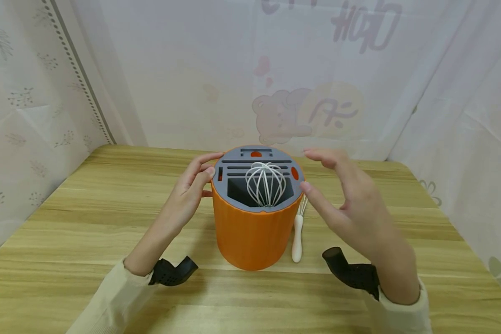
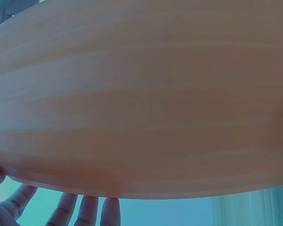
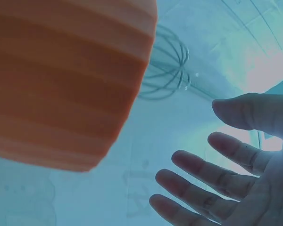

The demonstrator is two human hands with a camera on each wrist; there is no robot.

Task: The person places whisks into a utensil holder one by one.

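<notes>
An orange utensil holder (image 1: 252,236) with a grey slotted top (image 1: 229,197) stands upright on the table. A whisk (image 1: 266,185) sits in its large front compartment, wire loops up, its lower part hidden inside. My left hand (image 1: 188,185) rests on the holder's left side, thumb at the top rim and fingers extended along the wall. In the left wrist view, those fingertips (image 2: 87,207) show against the ribbed wall. My right hand (image 1: 355,204) hovers by the right rim, fingers spread and holding nothing. The right wrist view shows a gap between this hand (image 3: 254,188) and the holder.
A smaller whisk with a pale handle (image 1: 297,239) lies on the wooden table (image 1: 108,208) just right of the holder, its wires partly hidden behind it. Printed curtains (image 1: 171,93) enclose the table at the back and sides.
</notes>
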